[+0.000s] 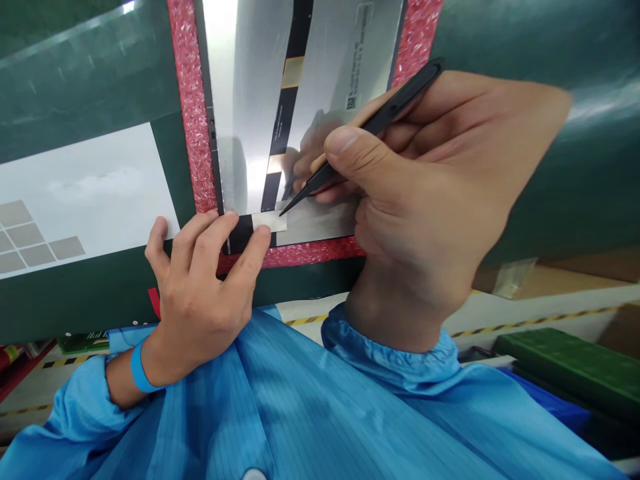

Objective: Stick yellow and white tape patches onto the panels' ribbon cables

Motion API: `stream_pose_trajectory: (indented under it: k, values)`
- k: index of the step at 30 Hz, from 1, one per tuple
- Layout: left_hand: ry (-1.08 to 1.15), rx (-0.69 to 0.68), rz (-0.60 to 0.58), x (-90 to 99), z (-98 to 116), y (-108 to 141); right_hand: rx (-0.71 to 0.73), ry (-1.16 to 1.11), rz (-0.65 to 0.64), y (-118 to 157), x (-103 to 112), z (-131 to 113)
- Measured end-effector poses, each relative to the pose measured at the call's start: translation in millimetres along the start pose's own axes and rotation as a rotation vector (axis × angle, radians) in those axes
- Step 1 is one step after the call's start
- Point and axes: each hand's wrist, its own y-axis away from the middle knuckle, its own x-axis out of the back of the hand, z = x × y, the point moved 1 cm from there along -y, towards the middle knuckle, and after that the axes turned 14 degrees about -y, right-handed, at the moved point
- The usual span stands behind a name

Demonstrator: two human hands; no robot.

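A silvery flat panel [260,60], which looks like the back of a display, lies on pink bubble wrap [187,100]. A black flex strip [284,123] runs down its middle. My right hand [415,180] pinches black tweezers [395,103], their fine tip resting at a small pale sticker [270,221] near the panel's lower edge. Spread over the panel's lower left corner is my left hand [210,273], its fingertips touching the panel and the sticker's edge. Whether the tweezers' tip grips the sticker is too small to tell.
On the green table [100,293] at the left lies a white sheet [90,193] with several grey square stickers [25,235]. A cardboard box [555,283] sits beyond the table edge at right. Lower right is a green case [575,360].
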Motion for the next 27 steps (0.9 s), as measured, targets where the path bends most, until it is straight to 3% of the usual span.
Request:
stream_pose_trajectory:
  k: [27]
  values:
    - [-0.079,0.039,-0.048,-4.3,7.0,-0.7,-0.003,-0.026,0.011,-3.5,0.8,2.3]
